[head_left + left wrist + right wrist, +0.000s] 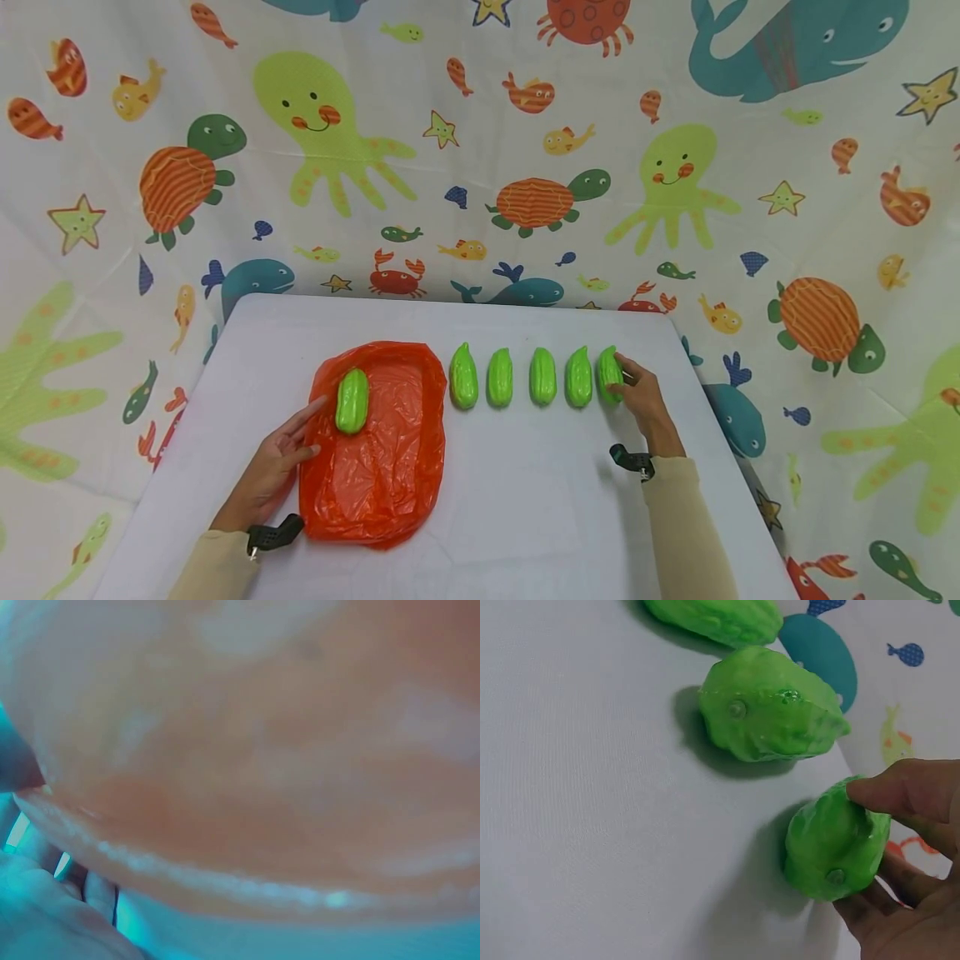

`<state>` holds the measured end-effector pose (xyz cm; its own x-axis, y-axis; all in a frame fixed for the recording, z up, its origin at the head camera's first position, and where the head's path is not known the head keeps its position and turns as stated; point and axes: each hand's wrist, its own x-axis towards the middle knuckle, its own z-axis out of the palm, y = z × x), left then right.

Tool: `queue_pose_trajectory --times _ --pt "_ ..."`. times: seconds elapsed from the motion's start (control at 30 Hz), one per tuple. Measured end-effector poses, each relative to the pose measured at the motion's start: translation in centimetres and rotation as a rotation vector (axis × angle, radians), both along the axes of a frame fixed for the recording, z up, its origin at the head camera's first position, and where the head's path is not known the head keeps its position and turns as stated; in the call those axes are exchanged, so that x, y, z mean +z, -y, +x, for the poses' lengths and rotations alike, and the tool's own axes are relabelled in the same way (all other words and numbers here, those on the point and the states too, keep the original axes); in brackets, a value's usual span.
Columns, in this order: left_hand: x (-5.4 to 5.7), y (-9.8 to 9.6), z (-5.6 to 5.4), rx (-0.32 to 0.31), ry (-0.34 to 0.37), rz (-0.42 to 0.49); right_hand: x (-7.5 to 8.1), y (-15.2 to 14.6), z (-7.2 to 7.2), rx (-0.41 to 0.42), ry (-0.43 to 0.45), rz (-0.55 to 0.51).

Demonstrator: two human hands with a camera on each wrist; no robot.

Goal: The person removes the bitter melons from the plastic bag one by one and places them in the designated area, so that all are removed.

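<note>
In the head view a red plastic bag (401,467) lies spread in an oblong with a raised rim. One green, ribbed toy bitter gourd (352,402) lies inside it, near the upper left. My left hand (272,467) rests at the bag's left edge, thumb and forefinger reaching over the rim. The left wrist view shows the blurred rim (225,889) close up, with fingers below it. At the right end of a row, my right hand (642,396) grips a bitter gourd (832,844), thumb on its upper side and fingers around the far side.
Several more bitter gourds (543,377) stand in a row between the bag and my right hand, upright in the head view. They lie on a white table (525,500). Behind hangs a cloth (465,158) printed with sea animals. Each wrist wears a dark band.
</note>
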<state>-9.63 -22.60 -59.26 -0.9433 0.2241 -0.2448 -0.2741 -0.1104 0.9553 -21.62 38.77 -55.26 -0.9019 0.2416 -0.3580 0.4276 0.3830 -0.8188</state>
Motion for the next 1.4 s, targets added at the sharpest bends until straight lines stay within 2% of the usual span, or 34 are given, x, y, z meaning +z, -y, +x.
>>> queue_pose_trajectory --times 0.17,0.43,0.63,0.87,1.0,1.23,1.4 --pt "0.3 -0.1 0.1 -0.002 0.006 -0.012 0.6 0.2 0.3 0.000 -0.025 0.043" --pt "0.3 -0.1 0.1 -0.007 0.009 -0.021 2.5 1.5 0.2 0.005 -0.124 0.104" --pt "0.2 -0.2 0.1 -0.001 0.013 -0.014 4.3 4.0 0.2 0.006 -0.176 0.091" --pt "-0.2 -0.1 0.1 -0.004 -0.016 -0.017 5.7 8.3 0.2 0.073 -0.238 0.054" --pt "-0.3 -0.2 0.0 -0.008 -0.013 -0.008 5.8 11.2 0.4 0.110 -0.282 0.018" --pt "-0.4 -0.1 -0.2 -0.008 -0.019 -0.019 5.2 16.4 0.9 0.189 -0.402 -0.117" --pt "-0.3 0.0 0.0 0.002 -0.010 -0.034 4.5 20.3 1.4 0.229 -0.426 -0.154"
